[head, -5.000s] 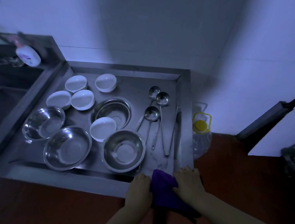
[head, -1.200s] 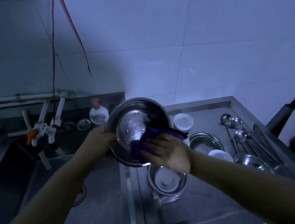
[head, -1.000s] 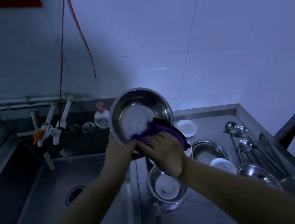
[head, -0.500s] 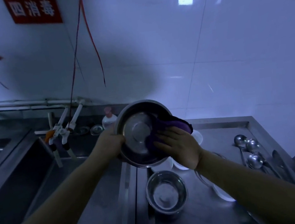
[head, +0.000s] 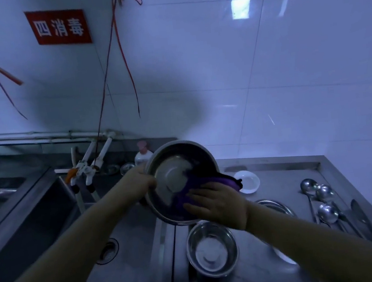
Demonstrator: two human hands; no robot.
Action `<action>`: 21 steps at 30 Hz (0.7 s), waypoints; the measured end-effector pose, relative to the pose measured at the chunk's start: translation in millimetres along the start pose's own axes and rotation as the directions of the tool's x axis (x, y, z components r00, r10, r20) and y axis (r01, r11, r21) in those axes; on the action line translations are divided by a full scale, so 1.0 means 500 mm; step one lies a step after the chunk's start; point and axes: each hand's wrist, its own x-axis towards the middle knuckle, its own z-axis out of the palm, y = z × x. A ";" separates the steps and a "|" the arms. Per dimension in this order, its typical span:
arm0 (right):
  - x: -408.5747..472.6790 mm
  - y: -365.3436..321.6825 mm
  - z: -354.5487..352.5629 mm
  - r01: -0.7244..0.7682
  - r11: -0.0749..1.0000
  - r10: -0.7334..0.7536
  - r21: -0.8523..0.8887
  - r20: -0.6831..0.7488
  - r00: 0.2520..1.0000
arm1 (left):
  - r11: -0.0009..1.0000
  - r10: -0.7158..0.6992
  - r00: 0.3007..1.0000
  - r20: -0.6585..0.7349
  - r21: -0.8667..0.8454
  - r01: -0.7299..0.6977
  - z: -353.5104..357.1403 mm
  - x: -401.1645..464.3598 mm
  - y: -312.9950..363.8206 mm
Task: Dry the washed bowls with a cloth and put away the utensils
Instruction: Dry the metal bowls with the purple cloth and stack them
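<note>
Since half a second ago the right hand (head: pixel 220 206) and purple cloth (head: pixel 195 188) have slid lower inside the steel bowl (head: pixel 180 183). Left of the grip lies the sink basin (head: pixel 115 264), open below the forearm. The left hand (head: pixel 138 181) grips the bowl's left rim, tilting it up over the counter edge (head: pixel 167 247); the right presses the cloth with flat fingers. Directly beneath stands another steel bowl (head: pixel 212 249). Rightward sit a white bowl (head: pixel 247 181) and ladles (head: pixel 322 204).

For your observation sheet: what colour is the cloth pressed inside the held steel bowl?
Purple; the cloth shows best in the head view.
</note>
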 end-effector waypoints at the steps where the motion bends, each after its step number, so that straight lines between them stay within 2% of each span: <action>1: 0.000 0.014 -0.005 0.018 1.000 -0.018 -0.006 -0.002 1.000 | 1.000 -0.008 1.000 -0.005 -0.015 0.008 -0.005 -0.001 0.002; 3: 0.012 0.023 -0.011 -0.015 0.999 0.014 -0.029 -0.030 0.999 | 0.984 0.000 0.991 -0.133 -0.176 -0.023 0.011 -0.012 0.009; 5: 0.038 0.005 -0.009 -0.135 0.989 0.129 -0.054 -0.110 0.986 | 0.952 0.038 0.955 -0.293 -0.281 -0.124 0.058 -0.033 0.010; 7: 0.069 -0.029 0.004 -0.289 0.957 0.279 -0.016 -0.217 0.936 | 0.905 0.028 0.938 -0.346 -0.391 -0.171 0.113 -0.054 0.001; 9: 0.095 -0.063 0.017 -0.381 0.923 0.381 0.050 -0.252 0.890 | 0.826 -0.002 0.929 -0.369 -0.525 -0.206 0.139 -0.064 -0.006; 10: 0.099 -0.075 0.021 -0.400 0.914 0.404 0.067 -0.253 0.879 | 0.815 0.017 0.928 -0.373 -0.533 -0.229 0.136 -0.065 -0.009; 12: 0.091 -0.081 0.021 -0.374 0.926 0.373 0.043 -0.249 0.894 | 0.843 0.071 0.940 -0.333 -0.485 -0.235 0.115 -0.062 -0.012; 14: 0.072 -0.063 0.010 -0.271 0.962 0.260 -0.018 -0.229 0.938 | 0.881 0.114 0.953 -0.282 -0.415 -0.228 0.084 -0.057 -0.013; 16: 0.052 -0.032 -0.007 -0.151 0.987 0.138 -0.056 -0.185 0.973 | 0.939 0.152 0.963 -0.224 -0.271 -0.211 0.048 -0.045 -0.011; 19: 0.033 0.024 -0.037 0.020 0.998 -0.026 -0.064 -0.103 0.994 | 0.991 0.129 0.991 -0.030 -0.029 -0.130 -0.020 -0.021 0.003; 21: 0.032 0.040 -0.046 0.032 0.997 -0.038 -0.072 -0.081 0.996 | 0.993 0.102 0.995 0.002 -0.059 -0.102 -0.044 -0.014 0.012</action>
